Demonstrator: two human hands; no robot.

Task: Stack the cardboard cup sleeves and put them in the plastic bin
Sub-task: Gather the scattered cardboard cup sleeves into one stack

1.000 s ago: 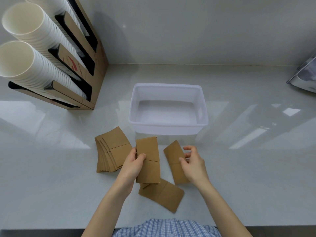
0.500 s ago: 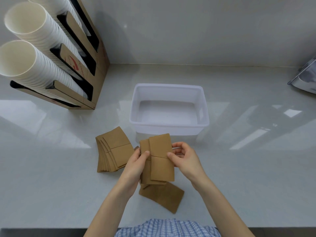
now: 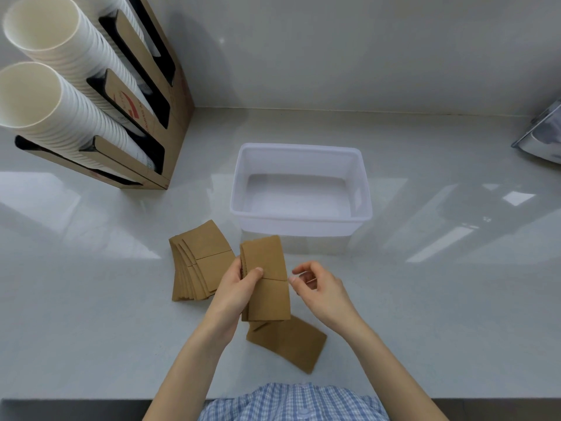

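Since half a second ago the right hand [image 3: 321, 291] has let go and drawn aside, fingers loosely curled, empty. The small stack of flat brown cardboard cup sleeves [image 3: 267, 278] is pinched in the left hand [image 3: 235, 287], thumb on top, long axis running from the person toward the white rectangular plastic bin [image 3: 300, 189], which holds nothing. A fanned pile of brown sleeves [image 3: 198, 259] lies left; one loose sleeve [image 3: 288, 341] lies nearer. The glossy grey counter [image 3: 440, 299] is open on the right.

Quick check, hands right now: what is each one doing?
Left hand: closed on a small stack of cardboard sleeves.
Right hand: open, empty, fingers curled just beside the stack.
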